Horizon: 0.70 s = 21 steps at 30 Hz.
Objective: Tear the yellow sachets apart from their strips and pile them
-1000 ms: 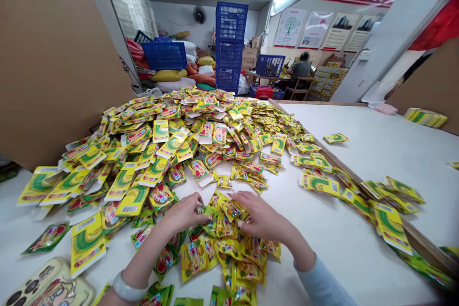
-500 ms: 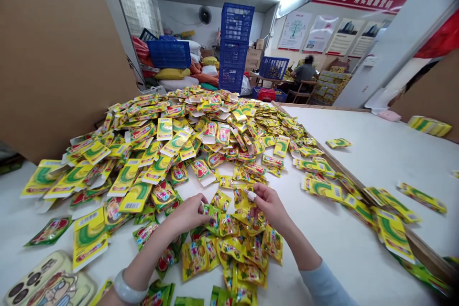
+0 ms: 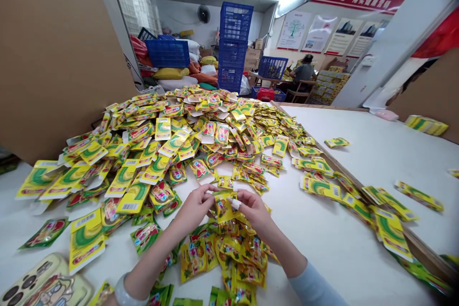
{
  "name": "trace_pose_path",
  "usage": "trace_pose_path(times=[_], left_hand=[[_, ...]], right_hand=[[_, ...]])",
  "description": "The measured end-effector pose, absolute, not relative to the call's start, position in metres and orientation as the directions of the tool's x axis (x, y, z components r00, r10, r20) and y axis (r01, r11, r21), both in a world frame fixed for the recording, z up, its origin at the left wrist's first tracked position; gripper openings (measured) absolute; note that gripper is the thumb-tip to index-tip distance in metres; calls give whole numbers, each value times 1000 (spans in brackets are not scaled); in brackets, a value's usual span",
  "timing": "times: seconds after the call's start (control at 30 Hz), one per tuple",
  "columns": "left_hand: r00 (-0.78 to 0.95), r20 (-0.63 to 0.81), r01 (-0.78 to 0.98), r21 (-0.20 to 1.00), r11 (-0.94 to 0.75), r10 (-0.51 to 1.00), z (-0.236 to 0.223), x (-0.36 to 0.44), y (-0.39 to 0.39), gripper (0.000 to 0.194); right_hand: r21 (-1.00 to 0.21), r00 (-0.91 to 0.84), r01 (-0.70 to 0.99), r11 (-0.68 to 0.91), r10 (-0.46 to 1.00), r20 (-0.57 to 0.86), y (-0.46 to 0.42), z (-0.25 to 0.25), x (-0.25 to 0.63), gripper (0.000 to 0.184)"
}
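Note:
Between my two hands is a small yellow candy packet (image 3: 225,206), held up above a pile of similar packets. My left hand (image 3: 196,208) pinches its left side, fingers closed at the upper edge. On the other side my right hand (image 3: 253,208) grips it with thumb and fingers. Below lie several yellow pineapple packets (image 3: 238,253), partly overlapping. Green watermelon packets (image 3: 146,236) lie by my left forearm. A large heap of small yellow-and-green boxes (image 3: 172,141), many with open flaps, spreads beyond my hands.
A phone in a cartoon case (image 3: 46,282) lies at the lower left. A wooden strip (image 3: 358,186) runs along the table's right side, with boxes against it. Blue crates (image 3: 234,48) are stacked behind. A person (image 3: 304,71) sits at a far table.
My hands have come together, and one yellow packet is now lifted between them. My right hand moved left; my left hand shifted slightly right and up.

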<state>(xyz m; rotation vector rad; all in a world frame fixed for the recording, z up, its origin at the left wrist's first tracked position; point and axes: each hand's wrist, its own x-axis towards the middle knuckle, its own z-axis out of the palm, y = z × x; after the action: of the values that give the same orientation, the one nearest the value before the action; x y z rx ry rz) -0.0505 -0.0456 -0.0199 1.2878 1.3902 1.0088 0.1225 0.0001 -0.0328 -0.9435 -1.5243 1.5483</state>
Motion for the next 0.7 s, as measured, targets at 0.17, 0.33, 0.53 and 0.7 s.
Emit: trace_pose_path(times=[0.17,0.33,0.53,0.7], left_hand=[[73,-81,72,995,76,994,-21,-36,-48,31],[87,-30,132,991,18,996,-18,-28,-48,26],[245,166,866,405,-293,955,3,-71,-5,34],[291,73,915,271,-300,954,10,-103,40,33]], right_hand=[[-1000,-420,-19,20,907,27,-3,-36,122,18],[-988,-591,68,-136,793,-150,3,-24,134,40],[-937,-509,328,122,858,-67,26,-27,156,27],[-840,-381,463,283,919,99,40,-26,180,15]])
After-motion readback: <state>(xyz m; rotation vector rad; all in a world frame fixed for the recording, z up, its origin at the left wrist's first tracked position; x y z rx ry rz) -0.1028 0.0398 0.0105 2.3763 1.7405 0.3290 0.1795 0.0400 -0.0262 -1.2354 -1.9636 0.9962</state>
